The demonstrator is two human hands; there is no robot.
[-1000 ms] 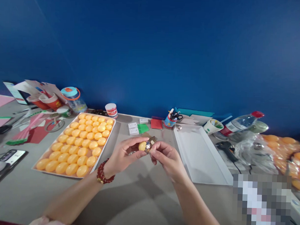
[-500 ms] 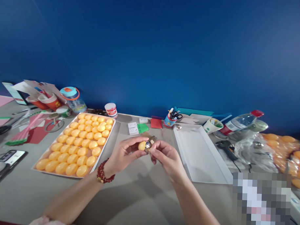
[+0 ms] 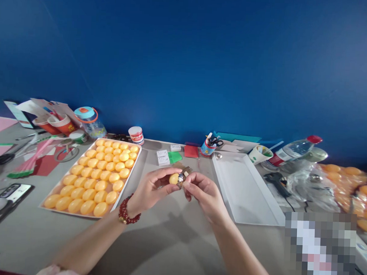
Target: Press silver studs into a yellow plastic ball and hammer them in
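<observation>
Over the middle of the table, my left hand pinches a small orange-yellow ball between thumb and fingers. A shiny silver piece sits against the ball's right side. My right hand is closed in a pinch at the silver piece's right edge; its fingertips cover whatever is between them. Just beyond the fingertips shows a small brownish piece, its kind unclear. To my left a white-rimmed tray carries rows of similar orange balls.
Right of my hands lies a shallow white tray, with a silver ball at its far left corner. Behind stand small white boxes, a pen cup and a white jar. A glue gun and bagged orange balls lie at right.
Both hands keep nearly the same hold and place around the ball and silver piece. The view has shifted very slightly.
</observation>
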